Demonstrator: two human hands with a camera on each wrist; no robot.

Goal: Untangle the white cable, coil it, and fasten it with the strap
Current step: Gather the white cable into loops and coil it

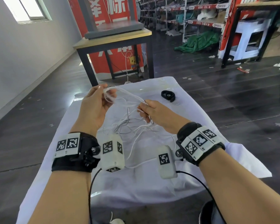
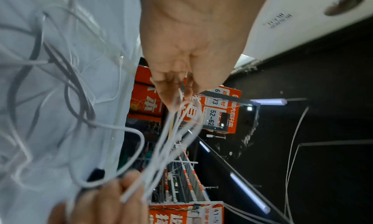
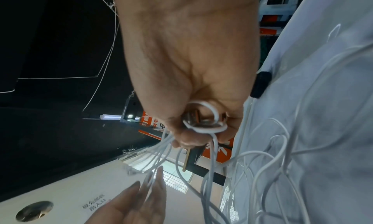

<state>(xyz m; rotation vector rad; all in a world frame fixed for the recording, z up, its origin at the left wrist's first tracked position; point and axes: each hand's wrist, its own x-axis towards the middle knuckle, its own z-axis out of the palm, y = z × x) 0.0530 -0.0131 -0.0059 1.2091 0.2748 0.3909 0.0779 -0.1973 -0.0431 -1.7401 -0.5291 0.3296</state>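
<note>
The white cable (image 1: 128, 94) runs in several strands between my two hands above a table covered with a white cloth (image 1: 192, 120). My left hand (image 1: 95, 104) is raised and grips a bunch of loops at its fingertips. My right hand (image 1: 155, 112) pinches the other end of the strands, and in the right wrist view a loop of cable (image 3: 203, 123) wraps round its curled fingers (image 3: 187, 139). The rest of the cable lies in a loose tangle (image 1: 131, 126) on the cloth below the hands. The black strap (image 1: 168, 95) lies curled on the cloth, far right of the hands.
A darker grey cable (image 2: 76, 90) is mixed into the tangle. A wooden table with black legs (image 1: 113, 41) stands beyond the cloth's far edge. Dark floor surrounds the table, with shelving (image 1: 184, 18) at the back right.
</note>
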